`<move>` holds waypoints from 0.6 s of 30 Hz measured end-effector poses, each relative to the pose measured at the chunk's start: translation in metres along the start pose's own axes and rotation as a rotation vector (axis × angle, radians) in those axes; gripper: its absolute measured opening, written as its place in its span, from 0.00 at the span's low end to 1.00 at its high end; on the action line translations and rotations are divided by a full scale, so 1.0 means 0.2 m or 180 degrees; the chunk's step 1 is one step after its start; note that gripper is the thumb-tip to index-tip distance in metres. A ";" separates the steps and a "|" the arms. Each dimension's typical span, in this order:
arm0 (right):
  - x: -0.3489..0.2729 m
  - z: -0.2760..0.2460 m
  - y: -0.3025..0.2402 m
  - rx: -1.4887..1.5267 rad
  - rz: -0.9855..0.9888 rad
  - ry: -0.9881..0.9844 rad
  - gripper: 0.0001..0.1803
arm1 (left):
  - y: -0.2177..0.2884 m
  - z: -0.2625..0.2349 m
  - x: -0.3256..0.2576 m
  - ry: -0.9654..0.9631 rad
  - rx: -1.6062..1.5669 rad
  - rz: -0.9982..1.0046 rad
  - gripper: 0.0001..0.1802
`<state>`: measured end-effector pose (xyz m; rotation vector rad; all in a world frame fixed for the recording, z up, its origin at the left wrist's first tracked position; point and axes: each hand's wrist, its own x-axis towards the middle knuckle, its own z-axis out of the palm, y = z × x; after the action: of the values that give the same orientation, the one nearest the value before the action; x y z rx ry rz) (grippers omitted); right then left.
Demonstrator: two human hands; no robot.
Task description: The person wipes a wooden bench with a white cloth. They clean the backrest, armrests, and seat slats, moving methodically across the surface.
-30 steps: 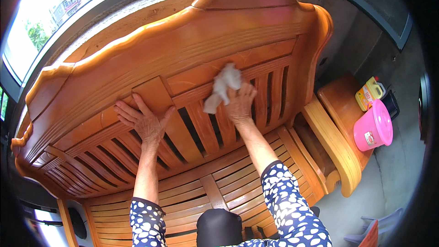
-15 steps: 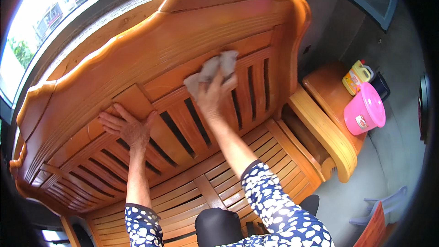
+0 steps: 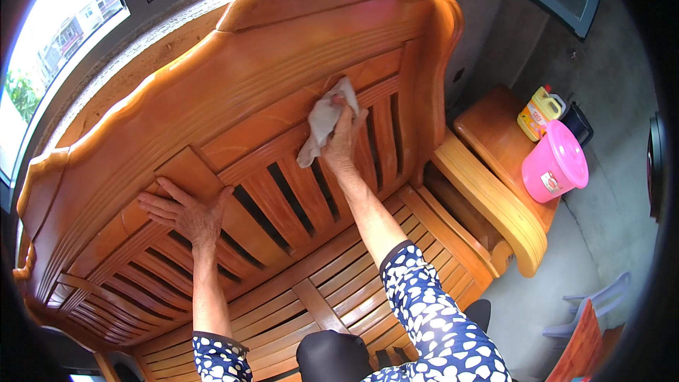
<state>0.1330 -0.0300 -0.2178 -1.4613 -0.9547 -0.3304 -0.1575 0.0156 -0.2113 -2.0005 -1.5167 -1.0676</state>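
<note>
A crumpled pale grey cloth (image 3: 323, 129) is pressed against the slatted backrest of a glossy orange wooden bench (image 3: 212, 99) by the right hand (image 3: 344, 140), whose fingers are curled over its upper part while a loose corner hangs below. The left hand (image 3: 185, 211) is laid flat with fingers spread on a wide panel, nothing held. To the right, beyond the curved armrest (image 3: 488, 205), a side table (image 3: 495, 138) is crowded by a pink bucket (image 3: 555, 163) and yellow bottle (image 3: 539, 110)

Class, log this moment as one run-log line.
right hand: presses grey cloth on bench backrest | left hand: flat on backrest
</note>
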 end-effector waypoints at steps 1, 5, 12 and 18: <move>0.02 -0.01 0.00 0.0052 -0.0021 0.0126 0.37 | -0.01 0.01 0.00 0.0040 0.0061 0.0043 0.78; 0.07 -0.04 0.10 0.0336 -0.0156 0.0409 0.36 | -0.03 0.03 -0.01 0.0135 0.0192 0.0216 0.80; 0.01 0.08 -0.20 0.0785 0.1168 0.0538 0.31 | -0.03 0.02 0.00 0.0007 0.0115 0.0144 0.79; -0.46 0.31 -0.48 0.0692 0.0710 -0.0604 0.34 | 0.02 0.06 0.01 -0.0058 -0.0088 0.0032 0.62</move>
<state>-0.0134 -0.0185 -0.2276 -1.3983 -0.9357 0.0753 -0.1499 0.0229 -0.2171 -2.0397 -1.5074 -1.0747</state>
